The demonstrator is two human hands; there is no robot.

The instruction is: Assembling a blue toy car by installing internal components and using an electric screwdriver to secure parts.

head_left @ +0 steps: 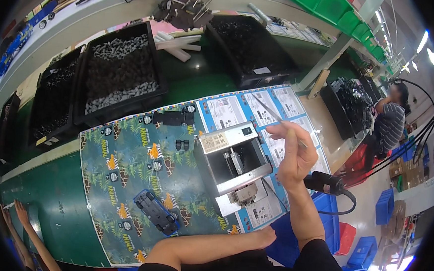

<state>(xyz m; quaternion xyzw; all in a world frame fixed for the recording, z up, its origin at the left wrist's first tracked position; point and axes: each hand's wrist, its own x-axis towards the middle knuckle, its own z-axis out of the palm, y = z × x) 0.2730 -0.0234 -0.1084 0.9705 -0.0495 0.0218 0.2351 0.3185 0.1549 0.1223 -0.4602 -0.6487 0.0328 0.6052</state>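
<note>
Thin metal tool [267, 107]: above printed sheets [220, 111], tip pointing away.
Right hand [295, 152]: fingertips pinching it, probably for control.
Metal fixture [245, 180]: near both hands, presumably for easy reach.
Left hand [264, 238]: fingers curled; can't tell whether grasping anything.
Blue toy car [156, 212]: dark face up.

Box-shaped machine [244, 179] of bare silver metal, smooth with a soft shine. Thin tool [268, 108], apparently smooth grey metal. Toy car [155, 211] of blue plastic, its underside matt black. Worktop [47, 187] smooth and glossy green. Printed sheet [136, 178] smooth, paper or plastic film unclear. Large bin [158, 65] of black plastic. Sleeve [318, 263] of matt black cloth.
</note>
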